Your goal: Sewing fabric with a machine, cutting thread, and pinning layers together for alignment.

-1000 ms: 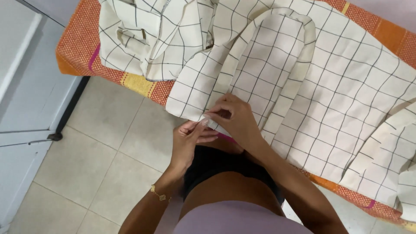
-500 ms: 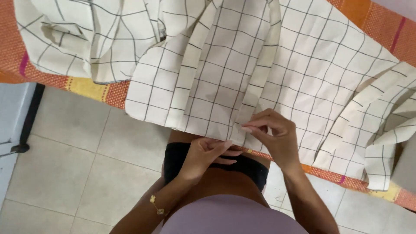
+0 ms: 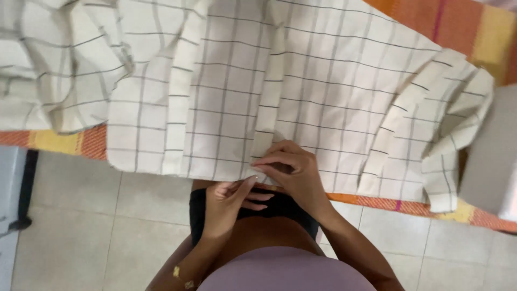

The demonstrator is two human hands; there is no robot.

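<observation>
Both hands pinch the near hem of the cream, grey-checked cotton cloth [image 3: 301, 91]: left hand [image 3: 229, 202] fingers closed beneath it, right hand [image 3: 293, 172] fingers pressed on top, over the orange woven-covered bench [image 3: 452, 27].

Matt cream checked cloth [image 3: 323, 86] lies over a coarse woven orange cover [image 3: 447, 21]; the floor tiles [image 3: 81, 226] look smooth.
</observation>
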